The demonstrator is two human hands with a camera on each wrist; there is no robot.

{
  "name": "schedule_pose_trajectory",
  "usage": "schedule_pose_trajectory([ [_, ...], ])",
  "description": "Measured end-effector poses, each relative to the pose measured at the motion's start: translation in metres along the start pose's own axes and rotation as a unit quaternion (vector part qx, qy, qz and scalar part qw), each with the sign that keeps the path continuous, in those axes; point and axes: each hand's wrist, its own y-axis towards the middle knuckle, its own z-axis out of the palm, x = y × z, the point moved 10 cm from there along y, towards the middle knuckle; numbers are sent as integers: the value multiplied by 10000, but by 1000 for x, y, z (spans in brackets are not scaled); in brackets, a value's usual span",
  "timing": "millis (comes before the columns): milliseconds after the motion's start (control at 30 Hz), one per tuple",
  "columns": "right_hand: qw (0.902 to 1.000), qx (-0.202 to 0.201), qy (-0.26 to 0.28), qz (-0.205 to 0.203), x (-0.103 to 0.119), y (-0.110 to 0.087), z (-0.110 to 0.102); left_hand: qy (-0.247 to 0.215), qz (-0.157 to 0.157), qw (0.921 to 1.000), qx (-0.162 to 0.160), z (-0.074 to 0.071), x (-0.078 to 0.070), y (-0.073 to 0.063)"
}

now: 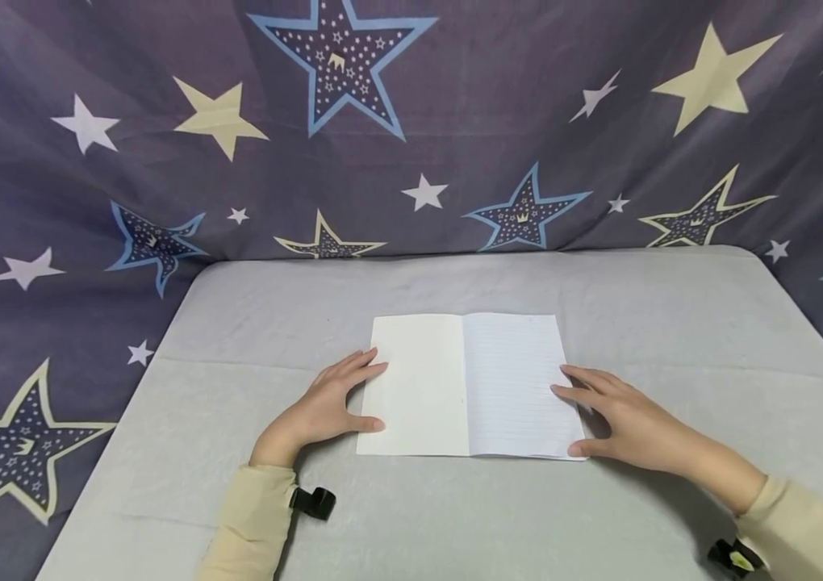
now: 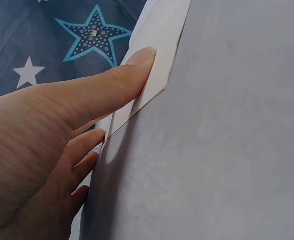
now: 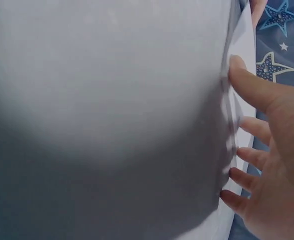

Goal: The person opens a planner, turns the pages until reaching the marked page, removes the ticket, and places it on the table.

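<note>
An open notebook (image 1: 422,387) lies flat, its left page blank and its right page (image 1: 516,387) ruled with faint lines. My left hand (image 1: 320,407) rests at the notebook's left edge, with the thumb and fingertips spread over the margin. In the left wrist view, the extended thumb (image 2: 122,82) lies on the page near a corner. At the opposite edge, my right hand (image 1: 629,424) touches the ruled page with spread fingers and thumb. Its fingers (image 3: 254,155) line up along the page edge in the right wrist view.
A light grey cloth covers the table (image 1: 455,524). Behind it and at both sides hangs a dark curtain (image 1: 499,97) printed with stars. A black strap device (image 1: 315,503) sits at the left wrist, and another (image 1: 734,557) at the right.
</note>
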Motion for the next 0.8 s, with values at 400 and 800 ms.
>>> schedule_pose_trajectory([
  [400, 9966, -489, -428, 517, 5, 7, -11, -57, -8, 10000, 56, -1, 0, -1],
  [800, 9928, -813, 278, 839, 39, 29, -27, -5, -55, 9999, 84, -3, 6, -3],
])
